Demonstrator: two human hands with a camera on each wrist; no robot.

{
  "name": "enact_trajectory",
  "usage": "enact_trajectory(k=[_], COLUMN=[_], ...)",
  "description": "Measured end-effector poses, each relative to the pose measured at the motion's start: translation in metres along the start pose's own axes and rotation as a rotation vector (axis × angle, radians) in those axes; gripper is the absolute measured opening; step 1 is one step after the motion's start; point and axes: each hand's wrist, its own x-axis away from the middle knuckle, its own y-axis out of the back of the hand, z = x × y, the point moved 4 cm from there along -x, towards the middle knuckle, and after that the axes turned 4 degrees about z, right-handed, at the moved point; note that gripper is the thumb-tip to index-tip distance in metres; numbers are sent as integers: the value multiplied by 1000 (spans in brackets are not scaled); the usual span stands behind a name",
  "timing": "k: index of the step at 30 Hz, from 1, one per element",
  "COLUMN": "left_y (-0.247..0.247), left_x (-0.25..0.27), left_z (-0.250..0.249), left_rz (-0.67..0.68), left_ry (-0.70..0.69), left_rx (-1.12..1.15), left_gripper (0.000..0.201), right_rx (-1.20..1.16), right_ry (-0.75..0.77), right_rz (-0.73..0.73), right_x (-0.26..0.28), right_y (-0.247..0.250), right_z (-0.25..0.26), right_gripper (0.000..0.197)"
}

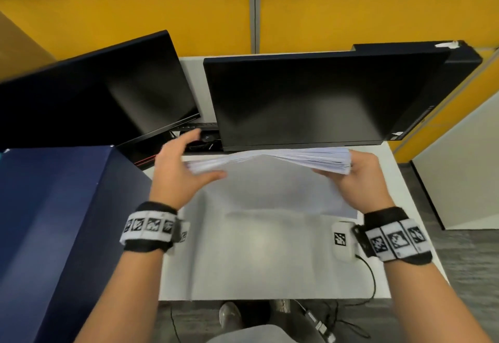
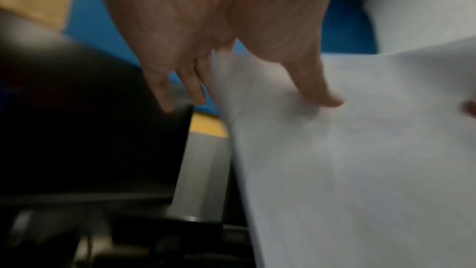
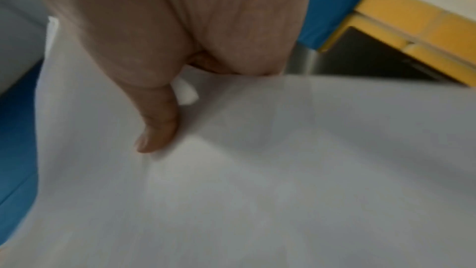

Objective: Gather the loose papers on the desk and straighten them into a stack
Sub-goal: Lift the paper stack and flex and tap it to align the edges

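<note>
Holding a thick sheaf of white papers (image 1: 270,178) on edge above the desk (image 1: 259,261), the person appears to be in the straightening step: the sheets are gathered, standing roughly upright between the 2 hands, in front of the right-hand monitor (image 1: 310,99). The right hand (image 1: 359,178) grips the sheaf's right end, thumb laid across the near face in the right wrist view and the other fingers hidden behind it. The left hand (image 1: 179,172) is spread wide, fingers straight and fanned; its thumb (image 2: 322,93) presses the near face of the papers, while the other fingers (image 2: 165,91) point past the sheaf's left edge toward the left-hand monitor (image 1: 102,94), so it steadies rather than clasps.

At the top the sheets fan apart and the left corner droops lower than the right, so the edges look unaligned. No loose sheet shows on the desk.

Judging from this, the next move calls for the left hand to close on its end, then both hands to loosen slightly and tap the bottom edge on the desk so the sheets settle flush. Too loose a hold could let sheets slide out on the left.
</note>
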Motion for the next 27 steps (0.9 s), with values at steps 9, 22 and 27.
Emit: enact_trajectory(k=[9, 22, 27], left_y=[-50, -123, -100], left_x=[26, 51, 35], left_z=[27, 78, 60], left_rz=[48, 127, 19], left_ry=[311, 527, 442], left_rx=[573, 430, 558], left_gripper=[30, 31, 25], right_rx=[-271, -329, -189], right_ry=[-231, -558, -355], right_rz=[-159, -136, -187], right_x=[24, 68, 51], right_y=[-5, -65, -50], right_z=[-50, -138, -110], right_gripper=[29, 34, 19])
